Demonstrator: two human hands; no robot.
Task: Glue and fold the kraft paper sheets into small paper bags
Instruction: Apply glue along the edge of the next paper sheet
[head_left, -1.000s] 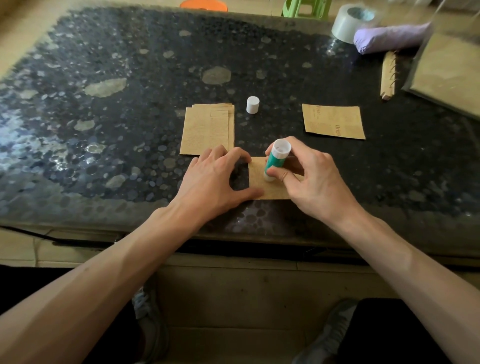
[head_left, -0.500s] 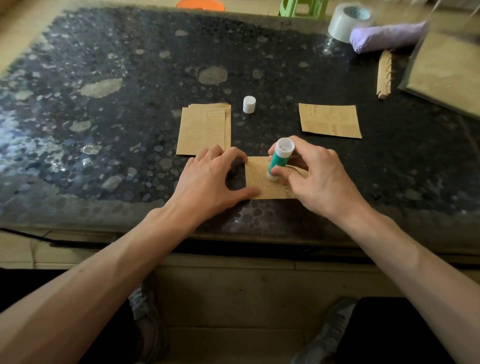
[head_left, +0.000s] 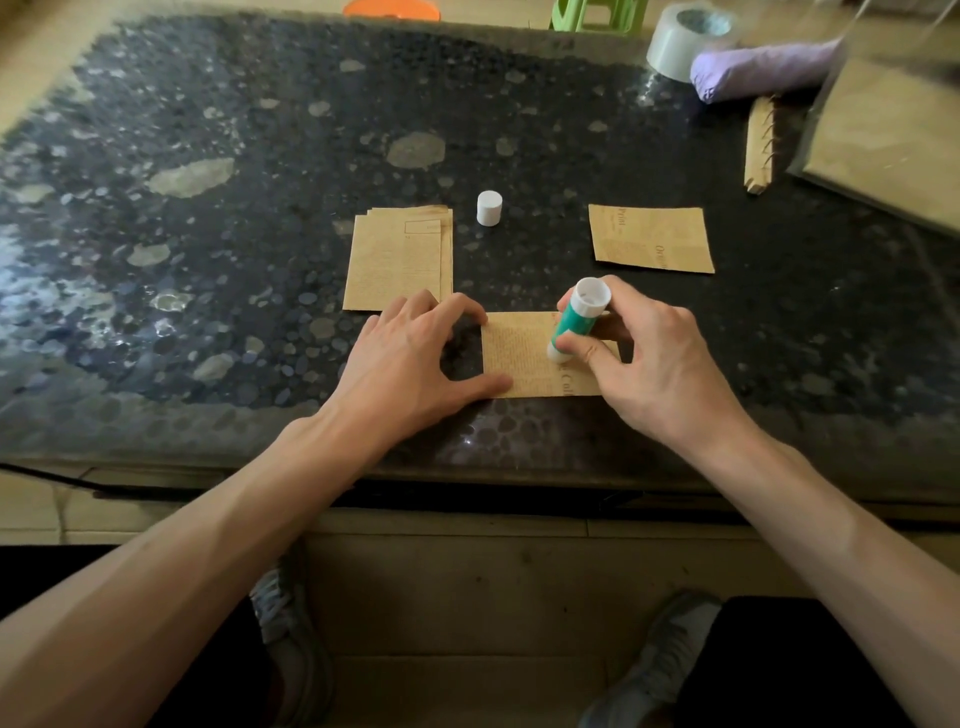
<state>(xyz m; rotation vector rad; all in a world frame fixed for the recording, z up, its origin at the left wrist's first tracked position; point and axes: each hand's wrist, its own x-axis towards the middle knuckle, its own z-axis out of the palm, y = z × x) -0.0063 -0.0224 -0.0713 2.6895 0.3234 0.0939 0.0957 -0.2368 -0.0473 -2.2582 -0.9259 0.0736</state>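
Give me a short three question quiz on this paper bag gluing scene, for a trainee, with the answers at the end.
1. True or false: the white cap stands on the table, off the glue stick.
2. Which hand grips the glue stick? A) left B) right C) neither
3. What does the left hand press down?
Key: 1 true; 2 B, the right hand; 3 the kraft sheet under the glue stick.
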